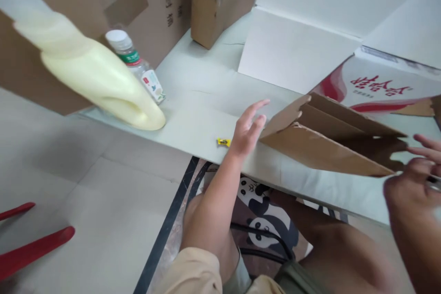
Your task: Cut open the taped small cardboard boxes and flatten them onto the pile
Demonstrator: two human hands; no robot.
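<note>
A narrow open-topped brown cardboard box (339,147) stands on the pale table in front of me. My left hand (246,131) is beside its left end, fingers apart and holding nothing. A small yellow wrapped packet (223,142) lies on the table just left of that hand. At the box's right end is my right hand (413,179), some fingers stretched out and others curled. A small dark and silvery object (433,183) shows in the curled part, cut off by the picture edge; its kind cannot be made out.
A pale yellow plastic bottle (103,82) and a clear white-capped bottle (138,66) stand left, before a big carton (86,4). Another open cardboard box (225,7) stands farther back. A red-and-white printed box (375,85) sits behind right. Red bars (37,250) show lower left.
</note>
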